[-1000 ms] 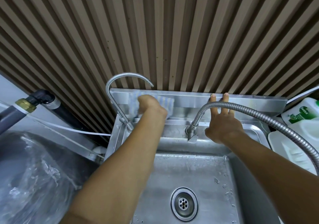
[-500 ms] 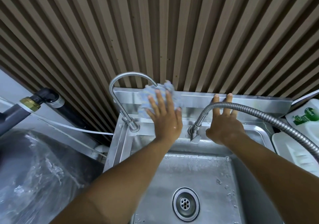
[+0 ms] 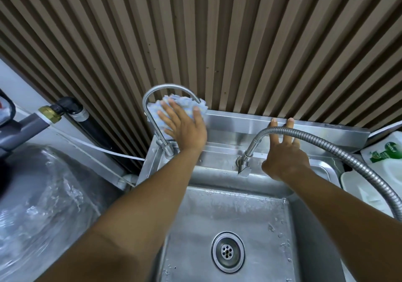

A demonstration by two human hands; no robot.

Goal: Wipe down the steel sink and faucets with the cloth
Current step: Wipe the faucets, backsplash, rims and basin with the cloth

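Pressing cloth (image 3: 187, 104) on sink (image 3: 239, 212), L hand (image 3: 185, 129) fingers (image 3: 171, 109) spread, R hand (image 3: 285, 157) fingers (image 3: 274, 126) straight, jug (image 3: 389, 162) label blurred

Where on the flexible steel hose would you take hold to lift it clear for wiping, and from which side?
Probably its raised arc just right of the bend, coming from the front and above. There the flexible steel hose is a slim round tube standing off the backsplash, so fingers can wrap it; the right hand lies just behind.
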